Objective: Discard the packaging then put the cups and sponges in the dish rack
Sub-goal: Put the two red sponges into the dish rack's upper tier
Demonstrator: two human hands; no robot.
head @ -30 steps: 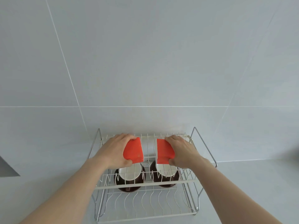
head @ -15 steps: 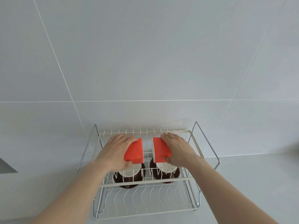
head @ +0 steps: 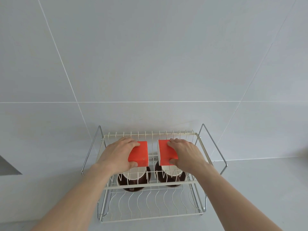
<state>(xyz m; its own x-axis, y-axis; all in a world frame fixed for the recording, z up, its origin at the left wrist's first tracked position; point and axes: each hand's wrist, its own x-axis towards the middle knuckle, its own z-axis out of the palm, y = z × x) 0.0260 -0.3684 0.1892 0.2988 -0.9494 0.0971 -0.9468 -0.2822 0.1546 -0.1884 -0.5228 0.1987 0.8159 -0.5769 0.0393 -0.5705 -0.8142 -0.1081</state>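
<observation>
A two-tier white wire dish rack (head: 150, 186) stands against the tiled wall. Two dark brown cups with cream bases sit upside down on its upper tier, the left cup (head: 134, 180) and the right cup (head: 170, 177). My left hand (head: 116, 154) grips an orange sponge (head: 140, 154) just over the upper tier behind the left cup. My right hand (head: 185, 153) grips a second orange sponge (head: 165, 154) with a white edge, behind the right cup. Whether the sponges touch the wires is unclear.
The rack's chrome side handles (head: 215, 147) rise on both sides. The lower tier (head: 150, 205) holds wavy plate wires with nothing in them. Grey countertop (head: 258, 189) spreads to the right, and a dark recess (head: 8, 167) shows at the far left.
Both hands have carried the sponges down and back onto the rack's upper tier, and the sponges now lie flatter. The camera view has tilted slightly.
</observation>
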